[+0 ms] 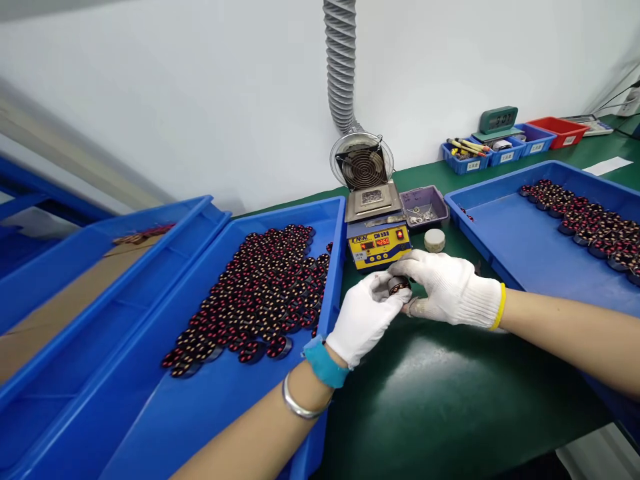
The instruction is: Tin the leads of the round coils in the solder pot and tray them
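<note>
Probably mid-batch: dark round part [399,288] gripped between left hand [363,319] and right hand [443,288], over the worktop [435,393], between left tray [215,427]'s right edge and right tray [505,227]'s left edge. Similar pieces [255,287] in both; finished side unclear. Legible: "CM" on yellow-fronted unit [361,241], "07" on clock [499,120].

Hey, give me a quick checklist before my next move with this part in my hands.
1. Gloves on: ok, covering left hand and right hand.
2. Dark round part held: ok, in your left hand, with your right hand against it.
3. Yellow-fronted unit powered: ok, red digits lit.
4. Grey hose drawing air: cannot tell, airflow doesn't show.
5. Part undamaged: cannot tell, fingers hide much of it.
6. Right hand free: not ok, it's at the part.
</note>
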`<state>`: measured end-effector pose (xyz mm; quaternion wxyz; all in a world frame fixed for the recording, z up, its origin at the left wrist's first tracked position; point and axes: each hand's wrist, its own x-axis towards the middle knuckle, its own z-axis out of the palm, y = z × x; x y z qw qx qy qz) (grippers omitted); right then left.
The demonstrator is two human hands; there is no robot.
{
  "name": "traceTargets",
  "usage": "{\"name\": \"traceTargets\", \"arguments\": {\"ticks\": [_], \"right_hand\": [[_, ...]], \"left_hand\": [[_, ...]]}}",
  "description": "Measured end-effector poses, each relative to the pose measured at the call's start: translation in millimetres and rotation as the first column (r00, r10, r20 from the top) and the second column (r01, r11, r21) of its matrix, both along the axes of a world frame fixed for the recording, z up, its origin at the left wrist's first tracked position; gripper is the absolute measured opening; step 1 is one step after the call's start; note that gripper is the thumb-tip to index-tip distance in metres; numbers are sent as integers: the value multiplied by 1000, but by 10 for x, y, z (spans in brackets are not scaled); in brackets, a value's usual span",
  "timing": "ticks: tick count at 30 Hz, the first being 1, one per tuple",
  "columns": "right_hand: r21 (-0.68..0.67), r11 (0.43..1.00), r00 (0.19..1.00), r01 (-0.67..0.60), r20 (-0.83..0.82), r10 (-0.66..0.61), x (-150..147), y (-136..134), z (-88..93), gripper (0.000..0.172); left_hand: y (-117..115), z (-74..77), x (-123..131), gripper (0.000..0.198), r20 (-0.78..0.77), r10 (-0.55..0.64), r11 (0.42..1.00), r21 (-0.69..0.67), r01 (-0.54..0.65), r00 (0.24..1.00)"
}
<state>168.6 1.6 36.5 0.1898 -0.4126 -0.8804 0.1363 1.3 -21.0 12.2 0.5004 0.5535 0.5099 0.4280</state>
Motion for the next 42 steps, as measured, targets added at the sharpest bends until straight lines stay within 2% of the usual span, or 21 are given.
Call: {"name": "traceTargets", "arguments": {"ticks": [5, 8, 12, 16, 19, 22, 24, 27, 31, 33, 36, 39, 42], "right_hand": [[-12, 997, 997, 81, 19, -81, 34, 1, -22, 48], [-33, 991, 991, 132, 22, -132, 68, 7, -12, 42], [-167, 951, 965, 261, 55, -255, 109, 14, 55, 22], [-264, 904, 937, 337, 0, -349, 104, 26, 76, 22], [-309, 923, 961, 227, -85, -265, 107, 49, 33, 29], [-323, 942, 989, 85, -88, -120, 167, 92, -1, 13], [-301, 948, 989, 105, -72, -132, 221, 125, -3, 16], [-285, 940, 960, 189, -145, -237, 248, 147, -6, 16], [-352, 934, 955, 51, -256, -149, 152, 99, -63, 44], [-368, 930, 958, 16, -261, -120, 105, 70, -93, 40], [-385, 921, 962, 52, -227, -149, 90, 56, -108, 28], [-427, 902, 958, 66, -227, -178, 115, 71, -95, 23], [-495, 868, 929, 30, -306, -207, 136, 101, -85, 21]], "left_hand": [[-31, -3, 28, 43, -20, 105, 991, 86, -103, 994], [-49, 18, 34, 43, 1, 145, 984, 103, -145, 989], [-48, 16, 33, 37, 44, 141, 985, 90, -145, 989], [-42, -4, 26, 35, 63, 147, 983, 104, -153, 987], [-53, -14, 27, 35, 77, 127, 985, 107, -135, 989], [-61, -20, 36, 33, 91, 117, 985, 117, -127, 989], [-59, -24, 41, 31, 110, 130, 983, 117, -142, 985], [-53, -29, 41, 29, 125, 133, 981, 124, -149, 983], [-67, -27, 31, 26, 1, 124, 964, 236, -121, 992], [-77, -21, 29, 22, -99, 155, 943, 312, -117, 983], [-73, -14, 24, 19, -185, 149, 933, 352, -76, 971], [-45, 16, -22, 13, -261, 98, 957, 289, -19, 960], [-23, 117, -134, 28, -345, -64, 994, 64, 92, 936]]}}
